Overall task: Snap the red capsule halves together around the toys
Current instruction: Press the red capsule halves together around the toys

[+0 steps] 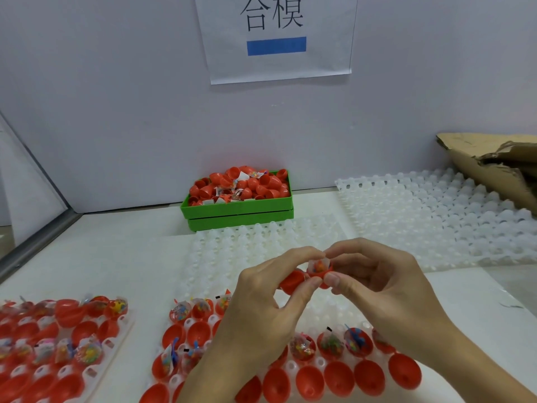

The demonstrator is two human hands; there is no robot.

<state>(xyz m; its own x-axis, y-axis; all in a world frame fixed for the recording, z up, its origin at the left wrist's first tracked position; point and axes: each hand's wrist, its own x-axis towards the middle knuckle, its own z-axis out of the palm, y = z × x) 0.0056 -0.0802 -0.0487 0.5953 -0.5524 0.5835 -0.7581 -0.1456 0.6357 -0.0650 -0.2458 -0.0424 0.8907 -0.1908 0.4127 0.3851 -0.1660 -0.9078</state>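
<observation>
Above the middle tray, my left hand (270,298) pinches an empty red capsule half (292,280) between thumb and fingers. My right hand (377,280) holds a second red half (319,276) with a clear bagged toy (318,264) sticking out of its top. The two halves touch side by side and are not joined. Below the hands, a white moulded tray (293,366) holds several red halves, some empty and some with bagged toys in them. My forearms hide part of this tray.
A second tray (90,370) of red halves and toys lies at the left. A green bin (236,209) heaped with capsules and toy bags stands by the back wall. Empty white trays (430,216) spread to the right, with torn cardboard (494,167) beyond.
</observation>
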